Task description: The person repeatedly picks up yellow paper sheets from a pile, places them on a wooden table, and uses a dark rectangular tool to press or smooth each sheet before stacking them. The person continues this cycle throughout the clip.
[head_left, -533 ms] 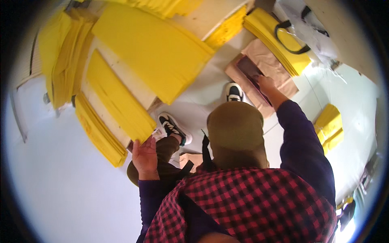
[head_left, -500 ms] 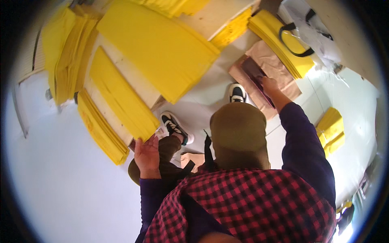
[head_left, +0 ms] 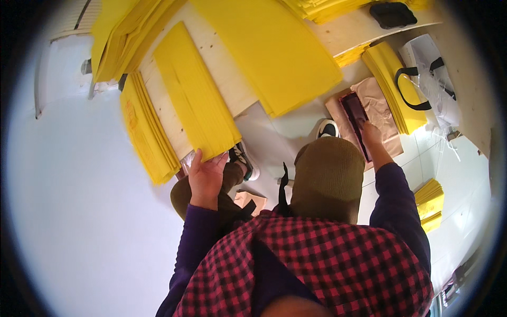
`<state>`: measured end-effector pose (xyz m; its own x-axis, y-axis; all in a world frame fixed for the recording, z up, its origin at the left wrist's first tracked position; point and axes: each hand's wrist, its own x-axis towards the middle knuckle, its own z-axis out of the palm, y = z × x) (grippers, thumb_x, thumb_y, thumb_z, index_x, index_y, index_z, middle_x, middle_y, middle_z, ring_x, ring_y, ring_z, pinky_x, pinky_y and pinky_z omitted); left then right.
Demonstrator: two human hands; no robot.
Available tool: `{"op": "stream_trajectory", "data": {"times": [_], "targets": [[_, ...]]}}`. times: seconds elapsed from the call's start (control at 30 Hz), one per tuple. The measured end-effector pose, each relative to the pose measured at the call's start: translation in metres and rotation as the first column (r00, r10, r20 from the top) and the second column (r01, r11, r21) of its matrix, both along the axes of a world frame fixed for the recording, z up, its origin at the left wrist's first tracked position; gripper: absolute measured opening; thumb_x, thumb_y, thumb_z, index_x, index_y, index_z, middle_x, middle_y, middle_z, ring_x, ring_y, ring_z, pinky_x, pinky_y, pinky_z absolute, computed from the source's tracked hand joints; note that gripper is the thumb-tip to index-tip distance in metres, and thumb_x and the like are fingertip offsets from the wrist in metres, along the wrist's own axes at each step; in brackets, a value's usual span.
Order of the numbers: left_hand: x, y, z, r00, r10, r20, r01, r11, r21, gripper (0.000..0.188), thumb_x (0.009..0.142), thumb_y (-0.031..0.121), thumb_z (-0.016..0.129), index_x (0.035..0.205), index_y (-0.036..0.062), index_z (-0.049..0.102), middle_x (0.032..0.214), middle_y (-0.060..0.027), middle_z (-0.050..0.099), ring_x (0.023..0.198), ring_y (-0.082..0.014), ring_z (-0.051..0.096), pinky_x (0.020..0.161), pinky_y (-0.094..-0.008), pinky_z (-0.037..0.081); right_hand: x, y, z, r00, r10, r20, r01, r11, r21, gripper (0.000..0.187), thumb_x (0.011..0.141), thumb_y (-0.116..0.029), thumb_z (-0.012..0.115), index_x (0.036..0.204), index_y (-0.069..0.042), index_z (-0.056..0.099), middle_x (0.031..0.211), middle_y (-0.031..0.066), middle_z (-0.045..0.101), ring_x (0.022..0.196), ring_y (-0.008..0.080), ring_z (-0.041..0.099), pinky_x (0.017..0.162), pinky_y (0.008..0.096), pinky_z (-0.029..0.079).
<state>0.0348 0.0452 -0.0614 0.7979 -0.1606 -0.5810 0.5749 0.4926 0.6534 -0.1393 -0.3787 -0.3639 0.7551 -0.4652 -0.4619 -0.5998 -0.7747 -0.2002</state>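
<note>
i have the left hand [head_left: 207, 179] just left of the frame's centre, palm turned up and fingers loosely spread, with the thumb and fingertips at the lower end of a long yellow stack [head_left: 198, 92]. that stack lies slantwise on a pale wooden board [head_left: 235, 79] in the upper left of the frame. over on the right of centre i see the right hand [head_left: 372, 133] reaching to a dark slot [head_left: 355, 108] in a brown paper packet [head_left: 384, 105]; its fingertips are hard to make out there, so i cannot tell whether they grip anything.

a second, narrower yellow stack [head_left: 149, 132] sits along the board's left edge, and a wide yellow sheet [head_left: 269, 58] spreads across the upper middle. at upper right i find another yellow stack [head_left: 393, 87] beside the packet, with a black strap [head_left: 405, 100] over it, and a black tray [head_left: 392, 15] near the top edge.
</note>
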Motion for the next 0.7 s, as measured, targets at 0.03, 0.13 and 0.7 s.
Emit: {"op": "stream_trajectory", "data": {"times": [0.03, 0.13, 0.7], "targets": [[0.000, -0.001, 0.000, 1.000, 0.003, 0.007, -0.003, 1.000, -0.022, 0.033, 0.090, 0.027, 0.045, 0.115, 0.0052, 0.048, 0.114, -0.0129, 0.055, 0.104, -0.0286, 0.053, 0.090, -0.0418, 0.041, -0.003, 0.002, 0.007, 0.999, 0.028, 0.045, -0.027, 1.000, -0.015, 0.016, 0.085, -0.018, 0.044, 0.088, -0.004, 0.051, 0.084, 0.0203, 0.061, 0.080, 0.0352, 0.061, 0.070, 0.0450, 0.049], [-0.004, 0.000, 0.000, 1.000, 0.008, 0.002, -0.007, 0.999, -0.053, 0.037, 0.091, 0.033, 0.041, 0.117, 0.0064, 0.046, 0.114, -0.0141, 0.054, 0.102, -0.0296, 0.052, 0.089, -0.0417, 0.041, -0.011, 0.006, 0.036, 0.988, 0.081, 0.132, -0.071, 0.994, -0.080, 0.018, 0.082, -0.022, 0.050, 0.086, -0.004, 0.049, 0.079, 0.0197, 0.060, 0.077, 0.0361, 0.060, 0.067, 0.0454, 0.048], [-0.004, 0.014, -0.025, 0.996, -0.025, 0.084, 0.033, 0.995, -0.096, 0.031, 0.090, 0.026, 0.048, 0.111, 0.0020, 0.047, 0.105, -0.0165, 0.056, 0.098, -0.0291, 0.053, 0.087, -0.0386, 0.041, -0.040, -0.002, 0.359, 0.786, -0.015, 0.619, 0.190, 0.957, -0.218, 0.021, 0.078, -0.019, 0.061, 0.086, -0.002, 0.054, 0.072, 0.0168, 0.061, 0.065, 0.0314, 0.060, 0.059, 0.0386, 0.047]]}}
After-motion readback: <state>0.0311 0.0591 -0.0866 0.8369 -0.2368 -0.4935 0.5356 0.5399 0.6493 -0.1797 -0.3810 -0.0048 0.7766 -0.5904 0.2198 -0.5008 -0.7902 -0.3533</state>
